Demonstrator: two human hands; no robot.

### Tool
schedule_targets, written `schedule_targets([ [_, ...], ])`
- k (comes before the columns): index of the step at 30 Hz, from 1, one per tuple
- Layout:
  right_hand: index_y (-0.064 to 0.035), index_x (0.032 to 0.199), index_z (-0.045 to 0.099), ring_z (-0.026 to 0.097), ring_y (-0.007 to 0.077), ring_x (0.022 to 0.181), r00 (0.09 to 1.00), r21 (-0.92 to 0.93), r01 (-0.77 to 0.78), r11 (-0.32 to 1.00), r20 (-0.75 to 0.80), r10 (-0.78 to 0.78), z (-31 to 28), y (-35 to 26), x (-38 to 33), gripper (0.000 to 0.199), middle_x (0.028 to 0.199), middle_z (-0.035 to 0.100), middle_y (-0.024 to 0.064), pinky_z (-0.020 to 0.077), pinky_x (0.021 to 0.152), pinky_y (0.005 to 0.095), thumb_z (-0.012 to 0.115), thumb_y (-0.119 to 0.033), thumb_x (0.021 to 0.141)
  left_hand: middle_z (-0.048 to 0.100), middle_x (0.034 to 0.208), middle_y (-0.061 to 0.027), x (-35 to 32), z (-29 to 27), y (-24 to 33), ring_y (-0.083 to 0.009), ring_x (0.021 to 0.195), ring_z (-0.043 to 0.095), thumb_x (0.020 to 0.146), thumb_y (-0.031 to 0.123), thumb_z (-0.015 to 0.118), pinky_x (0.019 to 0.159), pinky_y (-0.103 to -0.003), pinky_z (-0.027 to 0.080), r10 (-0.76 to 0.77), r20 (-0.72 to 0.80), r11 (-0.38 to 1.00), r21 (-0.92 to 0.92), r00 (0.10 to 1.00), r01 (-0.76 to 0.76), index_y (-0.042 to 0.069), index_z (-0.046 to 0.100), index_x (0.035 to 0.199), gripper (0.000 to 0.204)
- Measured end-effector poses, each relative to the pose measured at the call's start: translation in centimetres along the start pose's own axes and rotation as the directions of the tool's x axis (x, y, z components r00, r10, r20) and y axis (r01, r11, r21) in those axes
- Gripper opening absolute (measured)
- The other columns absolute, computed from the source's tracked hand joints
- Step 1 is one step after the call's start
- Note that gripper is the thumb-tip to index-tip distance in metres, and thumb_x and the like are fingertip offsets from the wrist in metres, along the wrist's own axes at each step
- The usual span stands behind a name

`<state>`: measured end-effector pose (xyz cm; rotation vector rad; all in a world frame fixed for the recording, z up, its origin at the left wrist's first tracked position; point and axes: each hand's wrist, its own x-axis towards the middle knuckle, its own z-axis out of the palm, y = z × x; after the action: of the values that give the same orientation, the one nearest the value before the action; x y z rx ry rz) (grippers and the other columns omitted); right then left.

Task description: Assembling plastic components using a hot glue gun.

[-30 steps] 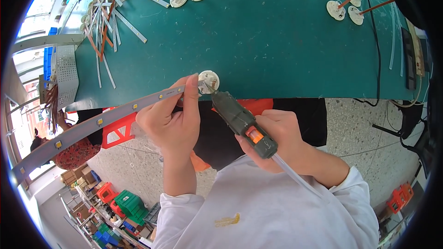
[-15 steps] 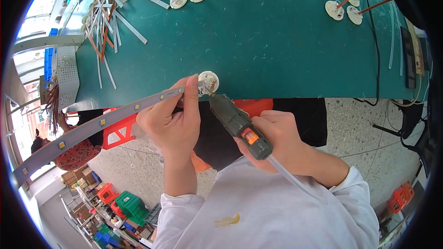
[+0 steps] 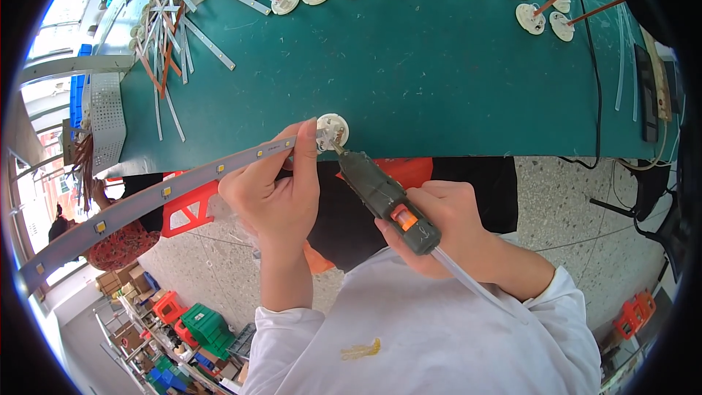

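To the left of the small round white plastic disc [image 3: 335, 130] and nearer the body, the bare left hand [image 3: 269, 192] pinches, thumb pointing up, its tip just beside the disc's rim; the left forearm [image 3: 286, 281] runs almost straight toward the disc. Right of the disc and farther off, the right hand [image 3: 444, 213] curls in a full grip, its forearm [image 3: 515, 263] slanting.

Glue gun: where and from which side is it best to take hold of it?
Probably the glue gun is best held at its thick rear half, from the right, as the right hand does: its narrow nozzle points away, toward the white disc.
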<state>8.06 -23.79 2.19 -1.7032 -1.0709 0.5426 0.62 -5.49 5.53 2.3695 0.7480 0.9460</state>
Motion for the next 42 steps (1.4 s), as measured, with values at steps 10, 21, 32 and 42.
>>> schedule_targets([
  [10, -0.0037, 0.073, 0.063, 0.054, 0.0265, 0.046, 0.999, -0.012, 0.014, 1.0, -0.033, -0.014, -0.8, -0.7, 1.1, 0.014, 0.057, 0.058, 0.0085, 0.0402, 0.042, 0.0334, 0.076, -0.008, 0.07, 0.065, 0.059, -0.0054, 0.1, 0.0, 0.1, -0.0058, 0.046, 0.051, 0.081, 0.005, 0.078, 0.046, -0.019, 0.035, 0.016, 0.02, 1.0, -0.011, 1.0, -0.016, -0.001, 0.074, 0.078, 0.008],
  [21, -0.0026, 0.072, 0.06, 0.05, 0.0265, 0.045, 0.998, 0.138, -0.015, 0.99, -0.054, 0.023, -1.4, -0.9, 1.2, 0.014, 0.055, 0.053, 0.0082, 0.0375, 0.043, 0.0335, 0.073, -0.008, 0.075, 0.067, 0.06, -0.0053, 0.1, -0.2, -0.3, -0.0044, 0.051, 0.056, 0.084, 0.008, 0.076, 0.048, -0.018, 0.033, 0.019, 0.039, 1.0, -0.024, 0.999, -0.018, -0.003, 0.075, 0.083, 0.011],
  [32, -0.0025, 0.072, 0.061, 0.051, 0.0264, 0.046, 0.999, 0.103, -0.011, 0.995, -0.035, 0.015, -1.1, -0.8, 1.3, 0.014, 0.056, 0.054, 0.0084, 0.0382, 0.043, 0.0332, 0.073, -0.009, 0.075, 0.062, 0.055, -0.0044, -0.1, 0.3, -1.0, -0.0052, 0.046, 0.052, 0.081, 0.006, 0.078, 0.046, -0.019, 0.035, -0.004, -0.027, 0.997, -0.081, 1.0, 0.001, -0.002, 0.075, 0.079, 0.009],
  [42, -0.0025, 0.072, 0.061, 0.051, 0.0261, 0.046, 0.998, 0.101, -0.001, 0.995, -0.062, 0.007, -1.2, -0.7, 0.9, 0.014, 0.056, 0.055, 0.0083, 0.0386, 0.043, 0.0328, 0.074, -0.008, 0.074, 0.066, 0.058, -0.0071, -0.1, 0.6, -0.8, -0.0069, 0.049, 0.057, 0.083, 0.005, 0.076, 0.048, -0.019, 0.04, -0.055, -0.061, 0.988, -0.146, 0.997, 0.046, -0.005, 0.074, 0.081, 0.011],
])
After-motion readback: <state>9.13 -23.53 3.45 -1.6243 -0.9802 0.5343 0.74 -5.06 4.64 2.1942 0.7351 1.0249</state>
